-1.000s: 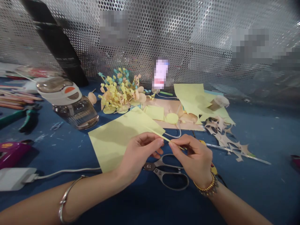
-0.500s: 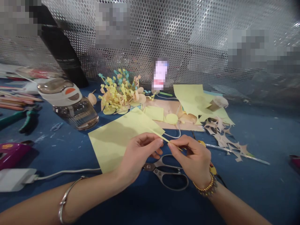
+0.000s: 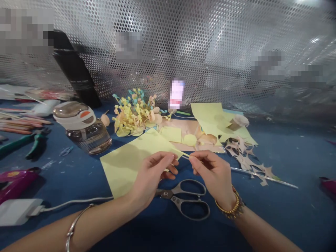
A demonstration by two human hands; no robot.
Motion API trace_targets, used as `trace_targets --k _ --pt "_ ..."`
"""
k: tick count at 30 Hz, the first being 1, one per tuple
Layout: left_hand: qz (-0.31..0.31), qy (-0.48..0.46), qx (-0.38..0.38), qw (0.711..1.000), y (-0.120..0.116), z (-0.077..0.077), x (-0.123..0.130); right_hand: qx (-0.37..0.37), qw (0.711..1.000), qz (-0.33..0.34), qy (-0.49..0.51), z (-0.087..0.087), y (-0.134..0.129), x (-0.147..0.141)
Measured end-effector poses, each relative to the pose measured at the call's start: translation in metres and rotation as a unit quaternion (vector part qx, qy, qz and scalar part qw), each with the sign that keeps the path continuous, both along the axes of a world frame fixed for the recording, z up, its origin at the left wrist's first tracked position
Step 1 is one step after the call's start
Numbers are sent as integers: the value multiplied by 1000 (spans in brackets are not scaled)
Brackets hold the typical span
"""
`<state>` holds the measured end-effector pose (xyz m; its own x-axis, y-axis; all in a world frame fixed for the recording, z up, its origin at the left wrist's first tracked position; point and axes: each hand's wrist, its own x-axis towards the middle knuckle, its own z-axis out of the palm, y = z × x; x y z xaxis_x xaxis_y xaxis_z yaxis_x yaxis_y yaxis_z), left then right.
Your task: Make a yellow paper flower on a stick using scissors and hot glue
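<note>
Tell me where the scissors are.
In the head view, the metal scissors lie on the blue tabletop, just below the right hand, with their blades reaching toward the left hand.

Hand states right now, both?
Left hand: closed, pinching a thin yellow paper strip.
Right hand: closed, pinching the same strip at its other end.

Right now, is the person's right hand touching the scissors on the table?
Apart: the head view shows the right hand above the scissors, with blue tabletop showing between them.
</note>
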<state>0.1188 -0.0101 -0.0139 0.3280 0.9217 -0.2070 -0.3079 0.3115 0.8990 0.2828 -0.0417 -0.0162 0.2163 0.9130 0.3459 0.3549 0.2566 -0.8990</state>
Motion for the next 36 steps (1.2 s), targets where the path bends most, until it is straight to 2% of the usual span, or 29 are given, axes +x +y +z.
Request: trace_targets --k 7,11,19,28,36 --pt "17 23 28 999 9 8 -8 -53 997 49 25 2 12 2" --pt "25 30 31 999 15 5 -10 -73 995 65 9 3 14 1" --pt "42 27 23 998 23 2 -8 -141 978 151 -25 4 20 3" --pt "56 22 19 998 27 -7 -8 -135 979 150 -32 1 28 5" --pt "25 61 43 997 26 -19 -5 -148 980 125 -34 -13 23 5"
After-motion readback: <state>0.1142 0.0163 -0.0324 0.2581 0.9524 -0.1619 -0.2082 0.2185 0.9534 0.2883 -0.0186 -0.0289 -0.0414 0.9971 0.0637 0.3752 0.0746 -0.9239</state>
